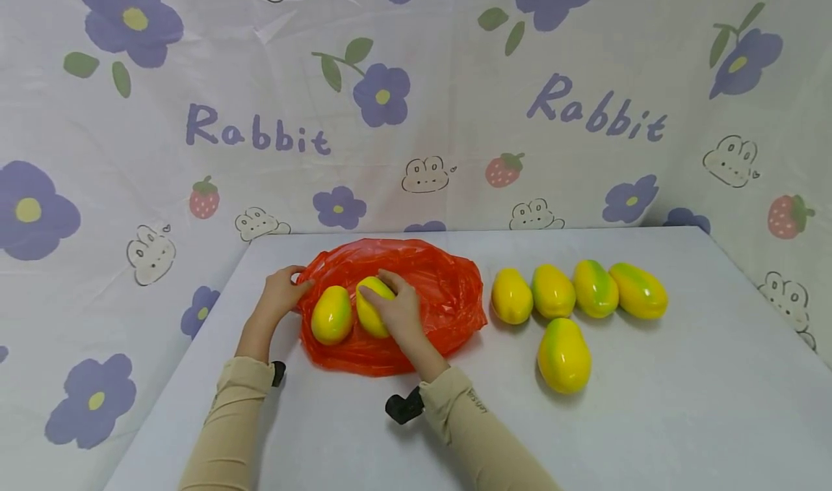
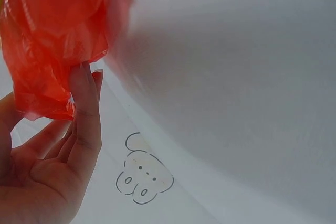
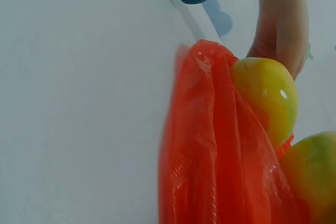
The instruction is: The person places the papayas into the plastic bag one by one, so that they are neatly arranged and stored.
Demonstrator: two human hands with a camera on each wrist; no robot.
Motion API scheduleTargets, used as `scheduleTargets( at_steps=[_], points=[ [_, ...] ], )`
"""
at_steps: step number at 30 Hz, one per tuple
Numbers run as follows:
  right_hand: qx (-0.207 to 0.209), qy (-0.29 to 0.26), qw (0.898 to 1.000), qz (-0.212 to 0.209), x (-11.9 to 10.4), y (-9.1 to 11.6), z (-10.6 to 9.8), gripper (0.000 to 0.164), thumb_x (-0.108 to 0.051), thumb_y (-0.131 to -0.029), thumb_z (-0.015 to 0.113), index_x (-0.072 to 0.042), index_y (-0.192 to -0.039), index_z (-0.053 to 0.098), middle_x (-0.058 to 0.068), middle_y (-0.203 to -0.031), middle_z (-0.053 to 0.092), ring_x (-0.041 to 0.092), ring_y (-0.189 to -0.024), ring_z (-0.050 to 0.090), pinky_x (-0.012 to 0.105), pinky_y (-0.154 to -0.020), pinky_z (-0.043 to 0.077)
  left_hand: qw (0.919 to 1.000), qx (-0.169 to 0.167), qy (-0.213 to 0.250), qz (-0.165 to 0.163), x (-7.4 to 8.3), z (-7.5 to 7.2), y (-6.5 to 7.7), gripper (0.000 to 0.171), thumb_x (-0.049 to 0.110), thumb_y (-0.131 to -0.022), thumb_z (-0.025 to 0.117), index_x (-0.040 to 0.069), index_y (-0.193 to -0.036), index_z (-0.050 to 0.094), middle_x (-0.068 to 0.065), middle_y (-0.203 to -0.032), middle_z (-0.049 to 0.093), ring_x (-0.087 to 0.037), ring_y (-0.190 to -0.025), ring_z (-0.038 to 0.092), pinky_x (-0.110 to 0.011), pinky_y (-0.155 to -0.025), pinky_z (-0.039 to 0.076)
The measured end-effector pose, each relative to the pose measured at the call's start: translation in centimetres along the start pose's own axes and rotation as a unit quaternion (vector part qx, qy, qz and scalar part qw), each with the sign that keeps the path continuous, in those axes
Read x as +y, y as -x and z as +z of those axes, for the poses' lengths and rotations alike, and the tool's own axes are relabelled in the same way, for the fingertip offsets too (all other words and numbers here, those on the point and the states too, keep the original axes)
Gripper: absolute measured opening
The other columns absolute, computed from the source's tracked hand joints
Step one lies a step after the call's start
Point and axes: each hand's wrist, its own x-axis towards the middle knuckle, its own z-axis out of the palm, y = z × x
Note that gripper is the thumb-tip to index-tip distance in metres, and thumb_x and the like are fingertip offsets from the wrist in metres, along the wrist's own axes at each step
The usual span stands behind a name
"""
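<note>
A red plastic bag [image 1: 448,296] lies spread on the table, its near side and rim crumpled. At its left edge my left hand [image 1: 279,296] pinches the rim between thumb and fingers, as the bag [image 2: 58,40] in the left wrist view also shows. My right hand [image 1: 401,310] grips a yellow-green mango [image 1: 370,318] over the bag, fingers on its far side and thumb on top. Another mango [image 1: 331,316] sits on the bag just left of it. The right wrist view shows this mango [image 3: 268,95] beside the held mango [image 3: 317,177]; the right hand is out of that view.
To the right of the bag, several mangoes [image 1: 554,291] stand in a row on the white table [image 1: 650,411]. One more mango [image 1: 564,356] lies nearer, in front of the row. A printed cloth [image 1: 455,115] hangs behind the table.
</note>
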Motion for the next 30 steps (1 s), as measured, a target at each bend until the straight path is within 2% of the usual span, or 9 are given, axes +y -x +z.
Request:
scheduleTargets(
  at_steps=[7,17,24,30],
  points=[
    [0.020,0.001,1.000,-0.007,0.0,0.5,0.9,0.057,-0.029,-0.087,0.073,-0.007,-0.137,0.055,0.008,-0.138,0.059,0.026,-0.127,0.053,0.042,-0.111,0.043,0.9999,0.013,-0.004,0.010,0.1,0.1,0.1,0.049,0.022,-0.098,0.054,-0.004,-0.139,0.046,-0.031,-0.119,0.059,-0.019,-0.071,0.064,-0.026,-0.061,0.058],
    [0.041,0.010,0.999,0.009,0.3,0.7,1.7,0.058,-0.030,-0.088,0.072,-0.009,-0.139,0.053,0.008,-0.139,0.057,0.027,-0.125,0.054,0.043,-0.108,0.046,1.0000,-0.001,0.006,-0.004,0.1,0.2,0.0,0.051,0.024,-0.099,0.053,-0.002,-0.142,0.043,-0.029,-0.122,0.057,-0.017,-0.070,0.063,-0.026,-0.066,0.059],
    [0.052,0.019,0.998,0.016,0.8,0.7,2.2,0.059,-0.029,-0.088,0.071,-0.008,-0.140,0.052,0.009,-0.140,0.056,0.027,-0.125,0.053,0.044,-0.108,0.046,1.0000,0.006,-0.004,0.003,-0.1,0.3,-0.1,0.051,0.024,-0.099,0.053,-0.004,-0.140,0.044,-0.030,-0.119,0.058,-0.020,-0.073,0.063,-0.024,-0.062,0.058],
    [0.054,0.022,0.998,0.008,1.1,0.8,2.4,0.059,-0.027,-0.090,0.069,-0.006,-0.141,0.049,0.010,-0.141,0.055,0.028,-0.125,0.053,0.044,-0.107,0.047,1.0000,0.002,0.005,0.000,-0.2,0.3,-0.1,0.050,0.024,-0.099,0.053,-0.002,-0.141,0.044,-0.029,-0.120,0.058,-0.019,-0.073,0.063,-0.026,-0.064,0.058]
  ],
)
